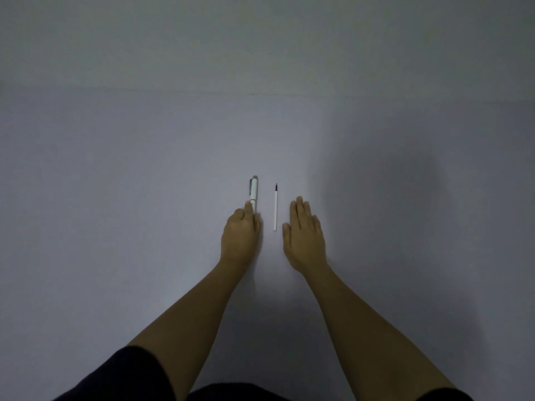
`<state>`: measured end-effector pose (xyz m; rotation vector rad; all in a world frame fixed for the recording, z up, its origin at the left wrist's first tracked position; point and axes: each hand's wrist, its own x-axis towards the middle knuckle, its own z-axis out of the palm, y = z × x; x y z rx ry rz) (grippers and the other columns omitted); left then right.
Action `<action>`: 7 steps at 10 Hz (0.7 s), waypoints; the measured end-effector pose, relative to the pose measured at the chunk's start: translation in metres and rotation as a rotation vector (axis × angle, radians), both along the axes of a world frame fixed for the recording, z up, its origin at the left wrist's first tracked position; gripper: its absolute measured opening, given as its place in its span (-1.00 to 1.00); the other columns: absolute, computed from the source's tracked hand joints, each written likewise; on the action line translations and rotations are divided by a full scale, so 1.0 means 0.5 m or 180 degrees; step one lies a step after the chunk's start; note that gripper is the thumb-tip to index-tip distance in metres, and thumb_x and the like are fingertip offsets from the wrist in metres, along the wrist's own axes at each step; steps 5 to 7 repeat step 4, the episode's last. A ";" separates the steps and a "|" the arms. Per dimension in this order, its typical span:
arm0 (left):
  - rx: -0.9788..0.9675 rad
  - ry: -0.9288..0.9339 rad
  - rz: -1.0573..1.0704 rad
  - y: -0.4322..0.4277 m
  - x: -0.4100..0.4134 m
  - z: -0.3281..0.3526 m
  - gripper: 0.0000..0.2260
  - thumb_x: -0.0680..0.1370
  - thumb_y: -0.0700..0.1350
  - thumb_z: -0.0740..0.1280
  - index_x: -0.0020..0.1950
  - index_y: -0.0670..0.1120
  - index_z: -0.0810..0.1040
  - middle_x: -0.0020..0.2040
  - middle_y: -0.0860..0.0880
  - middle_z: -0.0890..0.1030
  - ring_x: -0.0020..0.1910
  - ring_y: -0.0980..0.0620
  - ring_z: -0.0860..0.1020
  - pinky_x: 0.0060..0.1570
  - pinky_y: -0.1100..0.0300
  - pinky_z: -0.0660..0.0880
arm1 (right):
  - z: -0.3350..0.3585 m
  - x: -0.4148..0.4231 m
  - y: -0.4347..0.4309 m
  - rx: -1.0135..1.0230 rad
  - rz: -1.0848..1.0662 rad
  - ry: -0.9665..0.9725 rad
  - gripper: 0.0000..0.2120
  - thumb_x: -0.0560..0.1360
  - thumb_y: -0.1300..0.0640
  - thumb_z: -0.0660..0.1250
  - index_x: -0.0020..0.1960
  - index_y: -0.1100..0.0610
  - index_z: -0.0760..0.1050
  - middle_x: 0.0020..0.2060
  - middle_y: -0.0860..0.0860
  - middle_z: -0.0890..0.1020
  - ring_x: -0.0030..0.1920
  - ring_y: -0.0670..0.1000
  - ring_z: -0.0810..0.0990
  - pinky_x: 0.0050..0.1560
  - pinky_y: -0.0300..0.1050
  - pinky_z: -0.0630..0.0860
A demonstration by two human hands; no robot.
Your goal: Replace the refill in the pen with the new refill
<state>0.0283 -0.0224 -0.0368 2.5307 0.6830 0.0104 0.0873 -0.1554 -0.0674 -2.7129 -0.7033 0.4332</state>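
Observation:
A white pen (254, 193) with a grey clip lies on the pale grey table (144, 198), pointing away from me. My left hand (241, 235) rests over its near end, fingers curled around that end, which is hidden. A thin white refill (275, 209) with a dark tip lies parallel to the pen, just to its right. My right hand (304, 235) lies flat on the table beside the refill, fingers together, not touching it.
The table's far edge meets a plain wall (260, 39) at the back. A soft shadow falls over the table's right side (419, 198). My dark sleeves show at the bottom.

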 end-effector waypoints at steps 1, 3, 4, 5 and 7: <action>-0.0023 -0.0092 0.0062 -0.008 -0.007 -0.001 -0.64 0.60 -0.16 0.14 0.35 -0.30 0.30 -0.02 -0.31 0.56 -0.10 -0.20 0.52 -0.14 0.01 0.49 | -0.005 -0.005 0.001 0.0029 -0.0054 -0.0198 -0.49 0.60 0.07 -0.01 0.51 0.21 0.00 0.53 0.13 0.08 0.54 0.09 0.03 0.50 -0.01 -0.04; -0.0072 -0.0048 0.0151 -0.009 -0.005 0.003 -0.65 0.60 -0.10 0.14 0.31 -0.27 0.33 -0.01 -0.28 0.54 -0.10 -0.16 0.51 -0.14 0.04 0.49 | -0.008 -0.006 0.001 0.0103 -0.0056 -0.0286 -0.49 0.60 0.08 0.00 0.50 0.22 0.04 0.52 0.14 0.11 0.53 0.10 0.06 0.50 0.01 -0.02; -0.0109 -0.0025 0.0337 -0.009 0.000 0.008 -0.68 0.59 -0.06 0.16 0.21 -0.27 0.38 -0.05 -0.27 0.54 -0.15 -0.15 0.50 -0.20 0.06 0.47 | -0.007 -0.002 0.003 0.0075 -0.0047 -0.0126 -0.49 0.61 0.06 -0.03 0.51 0.20 0.00 0.53 0.12 0.06 0.54 0.08 0.00 0.51 -0.01 -0.06; -0.0109 -0.0025 0.0337 -0.009 0.000 0.008 -0.68 0.59 -0.06 0.16 0.21 -0.27 0.38 -0.05 -0.27 0.54 -0.15 -0.15 0.50 -0.20 0.06 0.47 | -0.007 -0.002 0.003 0.0075 -0.0047 -0.0126 -0.49 0.61 0.06 -0.03 0.51 0.20 0.00 0.53 0.12 0.06 0.54 0.08 0.00 0.51 -0.01 -0.06; -0.0109 -0.0025 0.0337 -0.009 0.000 0.008 -0.68 0.59 -0.06 0.16 0.21 -0.27 0.38 -0.05 -0.27 0.54 -0.15 -0.15 0.50 -0.20 0.06 0.47 | -0.007 -0.002 0.003 0.0075 -0.0047 -0.0126 -0.49 0.61 0.06 -0.03 0.51 0.20 0.00 0.53 0.12 0.06 0.54 0.08 0.00 0.51 -0.01 -0.06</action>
